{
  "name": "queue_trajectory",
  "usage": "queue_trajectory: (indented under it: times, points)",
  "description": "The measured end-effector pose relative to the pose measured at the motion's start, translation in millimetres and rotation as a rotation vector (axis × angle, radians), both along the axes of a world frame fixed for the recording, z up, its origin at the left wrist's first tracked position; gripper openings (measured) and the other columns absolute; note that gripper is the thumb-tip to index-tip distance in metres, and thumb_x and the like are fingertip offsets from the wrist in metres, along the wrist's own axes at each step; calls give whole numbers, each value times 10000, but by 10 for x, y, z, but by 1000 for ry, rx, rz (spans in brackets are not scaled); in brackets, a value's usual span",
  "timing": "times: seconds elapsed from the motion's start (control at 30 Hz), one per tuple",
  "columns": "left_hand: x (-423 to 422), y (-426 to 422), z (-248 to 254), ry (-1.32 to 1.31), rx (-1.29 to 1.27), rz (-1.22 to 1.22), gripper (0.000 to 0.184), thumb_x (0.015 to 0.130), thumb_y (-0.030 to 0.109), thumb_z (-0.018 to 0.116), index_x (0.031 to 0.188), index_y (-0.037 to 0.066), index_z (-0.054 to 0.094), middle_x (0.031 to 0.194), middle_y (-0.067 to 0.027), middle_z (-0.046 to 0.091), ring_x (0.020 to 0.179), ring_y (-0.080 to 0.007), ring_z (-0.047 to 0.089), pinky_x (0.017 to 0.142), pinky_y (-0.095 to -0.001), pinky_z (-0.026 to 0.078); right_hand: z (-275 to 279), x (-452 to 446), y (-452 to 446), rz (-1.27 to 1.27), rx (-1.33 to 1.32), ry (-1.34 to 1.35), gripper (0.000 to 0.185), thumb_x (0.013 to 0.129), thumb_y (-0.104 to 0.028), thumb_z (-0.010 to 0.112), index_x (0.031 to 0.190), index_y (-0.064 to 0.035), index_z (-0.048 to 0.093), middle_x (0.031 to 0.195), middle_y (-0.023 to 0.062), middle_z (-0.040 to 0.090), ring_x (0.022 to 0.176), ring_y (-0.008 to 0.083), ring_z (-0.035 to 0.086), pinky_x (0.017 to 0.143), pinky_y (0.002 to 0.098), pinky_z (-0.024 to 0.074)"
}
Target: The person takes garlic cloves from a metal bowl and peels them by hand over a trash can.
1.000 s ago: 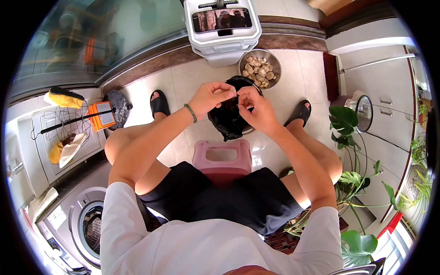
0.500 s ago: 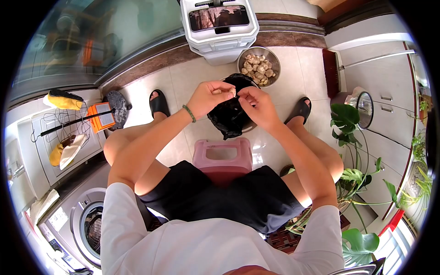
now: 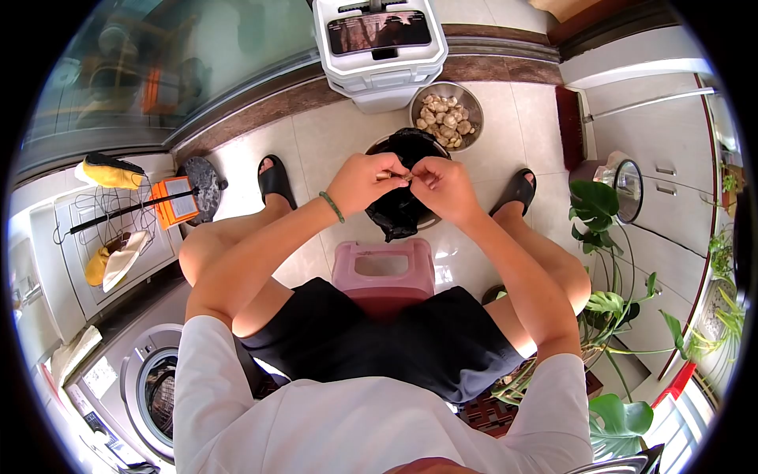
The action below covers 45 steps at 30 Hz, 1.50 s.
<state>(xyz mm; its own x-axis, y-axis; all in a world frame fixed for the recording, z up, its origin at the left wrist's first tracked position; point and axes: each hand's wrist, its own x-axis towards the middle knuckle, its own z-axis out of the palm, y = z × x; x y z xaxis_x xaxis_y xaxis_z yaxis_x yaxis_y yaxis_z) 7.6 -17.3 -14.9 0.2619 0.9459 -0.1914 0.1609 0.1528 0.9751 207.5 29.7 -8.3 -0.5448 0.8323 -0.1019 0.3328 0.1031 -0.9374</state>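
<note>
My left hand (image 3: 365, 183), with a green bracelet at the wrist, is closed on a small pale brown piece (image 3: 385, 174) that looks like a mushroom. Close beside it, my right hand (image 3: 440, 186) has its thumb and forefinger pinched at the end of that piece; whatever lies between these fingertips is too small to name. Both hands are above a bin lined with a black bag (image 3: 396, 213). Just behind the bin sits a metal bowl (image 3: 478, 105) of pale brown mushroom-like pieces (image 3: 444, 118).
A pink stool (image 3: 384, 276) stands between my knees. Behind the bin is a white and grey box (image 3: 383, 71) with a phone (image 3: 380, 32) on top. Plants (image 3: 606, 304) and cabinets are at the right; a washing machine (image 3: 150, 387) and wire rack are at the left.
My fingertips have come together over the bin. The left hand has turned, so the pale piece shows lower between its fingers, and the right hand has moved slightly left.
</note>
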Motion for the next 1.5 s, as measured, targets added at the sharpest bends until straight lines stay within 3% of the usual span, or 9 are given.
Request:
queue_trajectory:
  times: [0.17, 0.23, 0.47, 0.53, 0.9, 1.17, 1.27, 1.37, 1.5]
  points:
    - [31, -22, 75, 164, 99, -38, 103, 864, 27, 684, 949, -26, 661, 882, -104, 729, 805, -122, 695, 704, -250, 528, -21, -4, -25, 27, 65, -30, 106, 711, -53, 697, 739, 20, 626, 647, 106, 597, 546, 165, 573, 530, 303, 462]
    - [38, -18, 108, 182, 127, -51, 105, 845, 58, 687, 926, -3, 662, 878, -121, 720, 787, -239, 711, 699, -297, 545, -22, 8, -22, 29, 48, -38, 108, 707, -54, 699, 720, 20, 621, 632, 104, 590, 538, 163, 561, 524, 303, 454]
    - [53, -53, 23, 100, 97, -37, 102, 843, 49, 687, 930, -2, 669, 876, -124, 721, 787, -236, 714, 690, -298, 550, -24, 19, -34, 30, 0, -46, 125, 691, -52, 708, 675, 21, 608, 600, 103, 575, 519, 155, 531, 507, 298, 431]
    - [43, -59, 20, 139, 85, -63, 98, 874, 25, 675, 953, -33, 662, 894, -105, 730, 816, -131, 698, 718, -257, 541, -21, 20, -35, 30, 2, -44, 119, 691, -43, 705, 673, 19, 605, 596, 94, 570, 519, 142, 522, 502, 292, 424]
    - [119, -9, 127, -74, 20, 110, 172, 892, 26, 659, 1049, -45, 653, 950, -107, 715, 875, -140, 686, 788, -271, 556, -152, 6, -2, -82, -204, 223, 168, 777, -13, 685, 658, -1, 568, 606, -29, 539, 559, 18, 447, 485, 216, 355]
    - [138, -38, 63, -91, -68, 169, 209, 891, 39, 668, 1067, -74, 660, 992, -111, 713, 887, -116, 670, 801, -267, 556, -82, 12, 31, -166, -646, 243, 42, 839, -33, 608, 801, -23, 623, 702, 24, 626, 615, 86, 621, 602, 227, 537]
    - [145, -37, -12, -196, -126, 185, 230, 892, 33, 667, 1091, -81, 651, 942, -81, 714, 890, -111, 665, 802, -263, 555, -106, 15, 22, -148, -674, 258, 33, 840, -37, 602, 821, -26, 628, 727, 29, 637, 614, 90, 621, 600, 230, 535]
    - [124, -14, -93, -261, -106, 198, 248, 898, 67, 669, 1110, -60, 653, 908, -40, 703, 791, -75, 636, 694, -235, 541, -111, 15, 16, -145, -670, 250, 33, 839, -34, 600, 823, -29, 629, 742, 29, 639, 632, 88, 624, 611, 229, 537]
    - [84, 12, -13, -275, -410, 162, 266, 911, 163, 673, 1127, 8, 668, 921, -1, 677, 684, -30, 532, 577, -191, 427, -94, 6, 15, -157, -657, 259, 35, 834, -25, 600, 817, -26, 630, 747, 29, 642, 650, 88, 623, 626, 226, 529]
